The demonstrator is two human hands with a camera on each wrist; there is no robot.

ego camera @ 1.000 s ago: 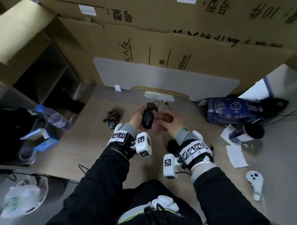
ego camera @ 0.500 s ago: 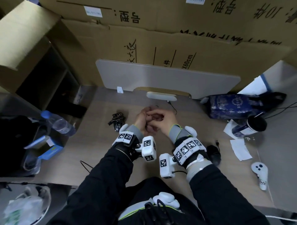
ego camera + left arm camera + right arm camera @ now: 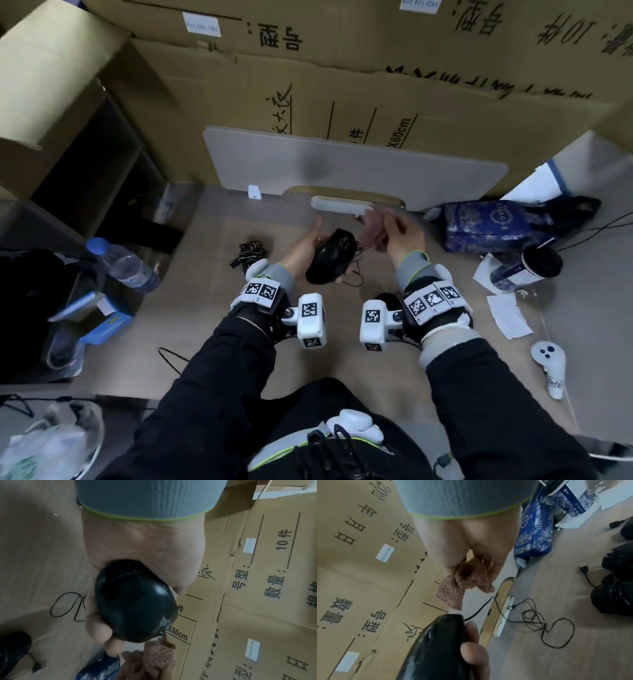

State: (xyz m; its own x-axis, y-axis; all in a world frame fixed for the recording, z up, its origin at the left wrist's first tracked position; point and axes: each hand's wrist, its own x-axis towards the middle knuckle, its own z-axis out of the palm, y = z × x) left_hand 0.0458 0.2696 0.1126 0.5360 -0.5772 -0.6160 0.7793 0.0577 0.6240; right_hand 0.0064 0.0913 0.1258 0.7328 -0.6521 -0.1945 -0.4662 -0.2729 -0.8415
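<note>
My left hand (image 3: 308, 246) grips a glossy black computer mouse (image 3: 330, 257) above the wooden table (image 3: 191, 274). The left wrist view shows the mouse (image 3: 135, 605) filling my palm, fingers curled under it. Its thin black cable (image 3: 539, 626) trails down in loops onto the table. My right hand (image 3: 400, 236) is raised just right of the mouse and pinches a small pinkish-brown knitted cloth (image 3: 371, 231). The cloth (image 3: 467, 582) hangs from my right fingertips a short way above the mouse's front end (image 3: 440, 639), not touching it.
A second black mouse (image 3: 387, 299) lies under my right wrist and a bundled cable (image 3: 248, 251) sits left. A white power strip (image 3: 340, 205), grey board and cardboard boxes stand behind. A blue bag (image 3: 493, 226), a cup (image 3: 527, 270), papers and a white controller (image 3: 549, 366) lie right; a water bottle (image 3: 120, 263) lies left.
Half a second ago both hands were clasped together low over the table. Now they have parted: the left hand shows the mouse, and the right has lifted the cloth off to the right.
</note>
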